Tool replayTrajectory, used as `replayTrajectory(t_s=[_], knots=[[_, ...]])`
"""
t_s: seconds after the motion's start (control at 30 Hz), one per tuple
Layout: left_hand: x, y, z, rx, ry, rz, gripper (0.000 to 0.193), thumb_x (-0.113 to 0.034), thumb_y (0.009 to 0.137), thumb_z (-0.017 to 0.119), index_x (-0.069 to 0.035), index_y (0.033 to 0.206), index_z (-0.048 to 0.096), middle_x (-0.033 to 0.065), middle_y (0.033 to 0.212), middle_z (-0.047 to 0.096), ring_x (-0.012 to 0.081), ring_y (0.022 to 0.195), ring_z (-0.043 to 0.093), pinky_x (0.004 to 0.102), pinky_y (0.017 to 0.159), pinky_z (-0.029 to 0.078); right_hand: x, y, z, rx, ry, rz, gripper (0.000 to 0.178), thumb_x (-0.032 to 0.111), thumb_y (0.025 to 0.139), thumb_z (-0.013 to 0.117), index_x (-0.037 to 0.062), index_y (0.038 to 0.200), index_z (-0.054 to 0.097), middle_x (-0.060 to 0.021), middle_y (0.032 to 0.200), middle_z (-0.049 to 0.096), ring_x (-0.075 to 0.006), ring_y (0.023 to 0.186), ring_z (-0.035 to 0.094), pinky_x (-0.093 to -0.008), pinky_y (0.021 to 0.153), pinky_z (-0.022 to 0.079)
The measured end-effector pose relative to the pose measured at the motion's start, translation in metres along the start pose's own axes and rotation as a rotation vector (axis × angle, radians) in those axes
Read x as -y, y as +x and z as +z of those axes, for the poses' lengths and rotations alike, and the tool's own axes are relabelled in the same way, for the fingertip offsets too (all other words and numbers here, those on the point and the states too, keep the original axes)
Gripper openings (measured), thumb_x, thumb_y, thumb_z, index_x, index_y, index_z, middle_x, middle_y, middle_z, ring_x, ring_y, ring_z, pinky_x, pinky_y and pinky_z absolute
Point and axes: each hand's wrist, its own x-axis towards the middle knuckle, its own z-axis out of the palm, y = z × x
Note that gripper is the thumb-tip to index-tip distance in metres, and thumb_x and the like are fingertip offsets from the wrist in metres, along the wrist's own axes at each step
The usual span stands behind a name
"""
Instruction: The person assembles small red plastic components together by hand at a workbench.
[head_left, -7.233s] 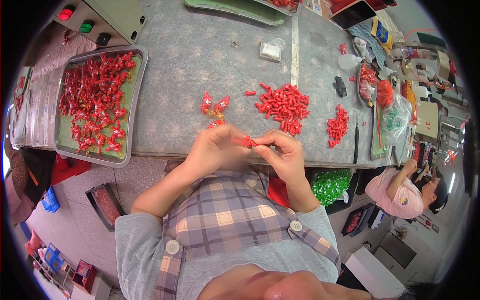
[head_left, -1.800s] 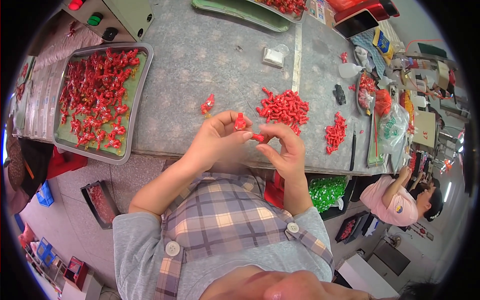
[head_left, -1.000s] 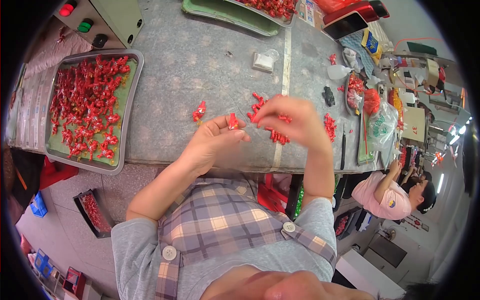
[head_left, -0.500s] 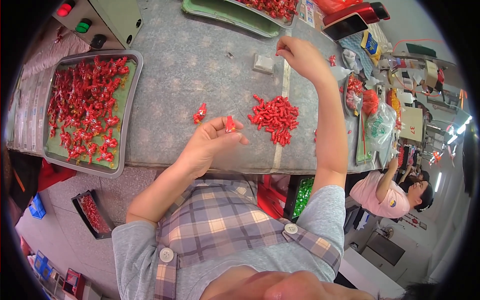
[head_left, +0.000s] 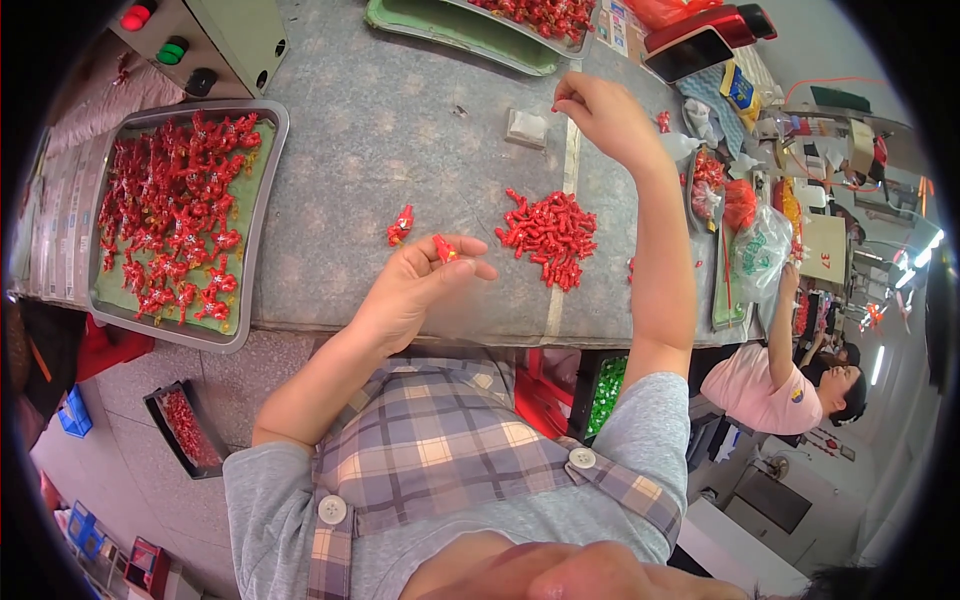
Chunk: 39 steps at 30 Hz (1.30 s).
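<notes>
Between the thumb and fingers of my left hand is a small red plastic figure with a bit of yellow on it. Another red figure lies on the table just beyond that hand. To its right is a heap of small red plastic pieces. My right hand is stretched far forward, its thumb and fingertips pinched together. A tiny reddish spot shows at those fingertips, too small to name. Close by, to the left of them, sits a small pale square block.
A grey tray of assembled red figures stands at left, below a control box with buttons. Another tray is at the far edge. Bags, a bottle and a dark-screened device crowd the right. A co-worker sits beyond.
The red figure in my left hand has turned and tilted left between the fingers. My right hand has hardly moved. The co-worker's arm has risen.
</notes>
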Motion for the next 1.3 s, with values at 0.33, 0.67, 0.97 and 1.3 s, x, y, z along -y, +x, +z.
replayTrajectory(t_s=[0.33,0.67,0.97,1.3], knots=[[-0.002,-0.004,0.008,0.028,-0.007,-0.031,0.041,-0.031,0.093,0.047,-0.002,0.122,0.048,0.0042,0.104,0.061,0.0076,0.095,0.05,0.0249,0.088,0.037,0.001,-0.011,0.003,-0.08,0.105,0.013,0.013,0.013,0.081,0.057,0.0019,0.088,0.057,-0.0135,0.077,0.062,-0.0282,0.071,0.06,-0.0364,0.062,0.044],[0.004,-0.006,0.007,0.125,0.026,0.069,0.031,-0.03,0.094,0.046,-0.005,0.113,0.047,0.0111,0.098,0.062,0.0102,0.078,0.056,0.0247,0.072,0.046,0.053,-0.069,-0.02,-0.073,0.641,0.047,0.009,0.008,0.082,0.059,0.0,0.086,0.058,-0.0044,0.077,0.06,-0.0111,0.072,0.056,-0.0243,0.065,0.043],[0.011,-0.004,0.008,0.195,-0.016,0.028,0.02,-0.024,0.091,0.051,-0.007,0.1,0.049,0.0117,0.092,0.063,0.0126,0.076,0.059,0.0251,0.068,0.049,0.098,-0.126,0.014,0.008,0.884,-0.038,0.011,0.003,0.076,0.063,-0.0011,0.084,0.057,-0.0081,0.08,0.057,-0.0184,0.074,0.056,-0.0272,0.065,0.044],[0.012,-0.008,0.009,0.201,0.043,0.027,0.015,-0.013,0.091,0.05,-0.005,0.104,0.05,0.009,0.096,0.063,0.0097,0.085,0.059,0.0242,0.073,0.049,0.105,-0.136,0.019,-0.038,0.836,-0.031,0.013,0.002,0.074,0.065,0.0002,0.085,0.057,-0.0071,0.079,0.058,-0.0182,0.071,0.056,-0.0268,0.061,0.042]])
